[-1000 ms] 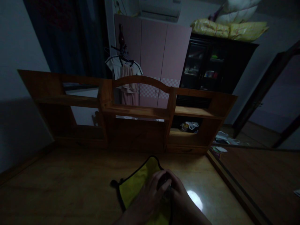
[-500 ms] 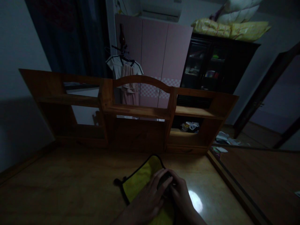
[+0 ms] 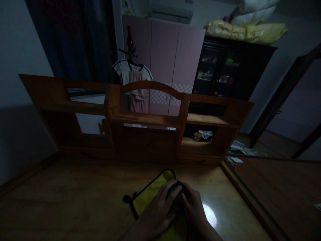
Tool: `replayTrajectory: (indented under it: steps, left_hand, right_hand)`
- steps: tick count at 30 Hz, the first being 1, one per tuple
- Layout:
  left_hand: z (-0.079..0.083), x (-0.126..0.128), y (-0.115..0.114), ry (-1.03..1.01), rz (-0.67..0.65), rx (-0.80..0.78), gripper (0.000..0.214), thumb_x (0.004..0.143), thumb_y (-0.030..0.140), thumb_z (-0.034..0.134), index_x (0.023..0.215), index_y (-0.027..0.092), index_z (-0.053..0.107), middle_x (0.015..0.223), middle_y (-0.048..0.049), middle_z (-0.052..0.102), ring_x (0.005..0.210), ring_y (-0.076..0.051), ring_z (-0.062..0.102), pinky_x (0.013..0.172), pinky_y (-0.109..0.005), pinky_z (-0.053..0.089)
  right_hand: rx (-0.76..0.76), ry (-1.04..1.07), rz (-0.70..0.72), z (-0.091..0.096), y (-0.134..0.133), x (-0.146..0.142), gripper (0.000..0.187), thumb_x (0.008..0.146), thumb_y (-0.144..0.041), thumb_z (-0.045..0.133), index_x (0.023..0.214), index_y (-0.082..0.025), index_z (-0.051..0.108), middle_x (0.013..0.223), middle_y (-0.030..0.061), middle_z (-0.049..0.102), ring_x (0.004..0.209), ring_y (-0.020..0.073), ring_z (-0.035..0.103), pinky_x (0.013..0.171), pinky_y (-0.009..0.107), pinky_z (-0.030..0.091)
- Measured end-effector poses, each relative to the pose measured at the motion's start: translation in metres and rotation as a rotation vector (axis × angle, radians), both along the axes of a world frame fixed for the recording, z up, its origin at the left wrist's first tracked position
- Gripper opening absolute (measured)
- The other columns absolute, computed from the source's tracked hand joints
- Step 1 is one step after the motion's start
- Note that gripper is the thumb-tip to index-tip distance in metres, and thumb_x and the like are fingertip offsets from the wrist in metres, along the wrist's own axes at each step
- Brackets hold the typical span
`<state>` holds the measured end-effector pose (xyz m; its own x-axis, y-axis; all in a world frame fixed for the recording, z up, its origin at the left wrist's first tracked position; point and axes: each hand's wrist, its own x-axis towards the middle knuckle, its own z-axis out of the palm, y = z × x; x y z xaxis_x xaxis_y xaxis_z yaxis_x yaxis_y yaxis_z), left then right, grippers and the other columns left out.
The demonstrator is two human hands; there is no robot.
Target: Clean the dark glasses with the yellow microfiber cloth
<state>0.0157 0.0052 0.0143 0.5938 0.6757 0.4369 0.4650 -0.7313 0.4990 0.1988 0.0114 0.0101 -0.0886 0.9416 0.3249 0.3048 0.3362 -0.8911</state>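
Note:
A yellow cloth [image 3: 147, 194] with a black border lies on the wooden surface, with a small dark tab at its left corner. On top of it my left hand [image 3: 163, 204] curls its fingers around a small dark object [image 3: 176, 200]. My right hand [image 3: 194, 202] closes against the same object from the right, beside the cloth's dark edge. Fingers and dim light hide most of the object, so its kind cannot be told. Both hands nearly touch at the fingertips.
Behind the cloth stands a wooden shelf unit [image 3: 147, 118] with open compartments. A bright round reflection [image 3: 209, 215] shows on the wooden surface [image 3: 75, 197], right of my hands. A raised wooden edge [image 3: 247, 201] runs along the right side.
My fingers have shifted slightly around the dark object, and the right fingers have drawn closer in toward it. The cloth's far corner has moved a little.

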Motion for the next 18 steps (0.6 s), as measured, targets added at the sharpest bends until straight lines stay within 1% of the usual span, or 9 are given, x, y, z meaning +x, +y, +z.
replayTrajectory:
  steps: [6, 9, 11, 14, 16, 18]
  left_hand:
    - [-0.003, 0.000, 0.003, -0.014, 0.024, 0.038, 0.096, 0.068, -0.008, 0.054, 0.149, 0.029, 0.018, 0.154, -0.0070, 0.021, 0.142, -0.028, 0.023, 0.113, -0.053, 0.033]
    - [-0.004, 0.000, 0.004, 0.005, 0.032, 0.066, 0.092, 0.072, -0.007, 0.053, 0.150, 0.029, 0.019, 0.154, -0.0071, 0.022, 0.142, -0.027, 0.023, 0.114, -0.051, 0.033]
    - [-0.005, 0.000, 0.005, 0.018, 0.033, 0.087, 0.093, 0.071, -0.008, 0.053, 0.150, 0.029, 0.019, 0.154, -0.0074, 0.021, 0.142, -0.027, 0.022, 0.114, -0.051, 0.033]
    - [-0.006, -0.001, 0.005, 0.050, 0.018, 0.113, 0.096, 0.069, -0.009, 0.055, 0.149, 0.029, 0.021, 0.154, -0.0078, 0.021, 0.143, -0.029, 0.021, 0.114, -0.052, 0.032]
    - [-0.006, -0.002, 0.005, 0.066, -0.001, 0.125, 0.097, 0.068, -0.008, 0.059, 0.149, 0.030, 0.023, 0.153, -0.0081, 0.022, 0.142, -0.029, 0.022, 0.114, -0.052, 0.032]
    - [-0.006, -0.003, 0.004, 0.078, -0.019, 0.127, 0.100, 0.066, -0.007, 0.063, 0.149, 0.030, 0.023, 0.153, -0.0086, 0.022, 0.141, -0.030, 0.023, 0.114, -0.051, 0.033]
  right_hand:
    - [-0.011, 0.048, 0.020, -0.001, 0.001, -0.004, 0.033, 0.090, -0.033, 0.054, 0.120, -0.020, 0.062, 0.110, 0.0103, 0.072, 0.091, 0.0253, 0.070, 0.078, 0.032, 0.057]
    - [-0.045, 0.116, 0.028, -0.001, 0.002, -0.008, 0.033, 0.089, -0.033, 0.057, 0.118, -0.020, 0.064, 0.116, 0.0114, 0.070, 0.101, 0.0277, 0.068, 0.084, 0.036, 0.055]
    - [-0.079, 0.185, 0.054, -0.004, 0.003, -0.008, 0.037, 0.086, -0.035, 0.061, 0.119, -0.020, 0.063, 0.120, 0.0122, 0.069, 0.108, 0.0291, 0.065, 0.090, 0.039, 0.054]
    - [-0.165, 0.297, 0.152, -0.010, 0.004, -0.004, 0.050, 0.079, -0.038, 0.070, 0.125, -0.022, 0.060, 0.128, 0.0121, 0.064, 0.118, 0.0296, 0.060, 0.100, 0.043, 0.048]
    - [-0.245, 0.357, 0.233, -0.013, 0.004, 0.001, 0.059, 0.075, -0.035, 0.075, 0.130, -0.025, 0.056, 0.136, 0.0102, 0.058, 0.124, 0.0288, 0.055, 0.105, 0.044, 0.044]
    - [-0.302, 0.392, 0.284, -0.013, 0.003, 0.004, 0.061, 0.073, -0.032, 0.078, 0.130, -0.027, 0.056, 0.139, 0.0087, 0.056, 0.126, 0.0285, 0.053, 0.106, 0.044, 0.042]
